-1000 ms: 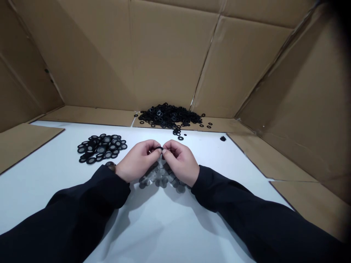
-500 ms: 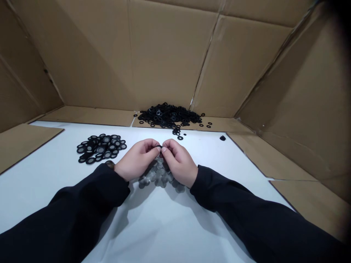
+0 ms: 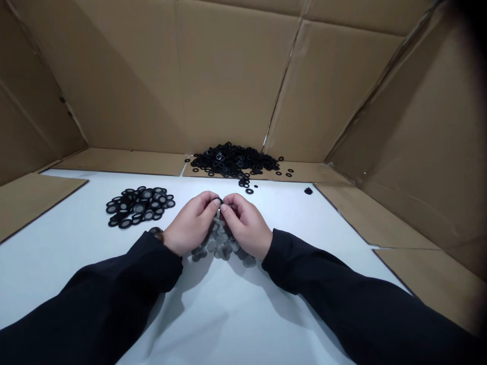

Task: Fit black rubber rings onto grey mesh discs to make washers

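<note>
Between the thumbs and fingers of both hands is a small black rubber ring [image 3: 219, 200], mostly covered by the fingertips. My left hand [image 3: 193, 222] pinches its left side, and my right hand [image 3: 248, 219] pinches the right side, the two thumbs close together. Whether a grey disc sits inside the ring I cannot tell. Directly below the hands lies a loose pile of thin grey mesh discs [image 3: 219, 243], partly hidden by them. To the left of my left hand is a heap of black rings with grey centres [image 3: 139, 208].
A large pile of black rings [image 3: 232, 161] lies against the back cardboard wall [image 3: 232, 76], with a few strays in front. A small black scrap [image 3: 308, 191] lies at the right on the white table surface [image 3: 281, 203]. Cardboard walls stand on both sides.
Both hands have shifted slightly, the left one tilting a little, and the thumbs have moved on the ring. The piles have stayed as they were.
</note>
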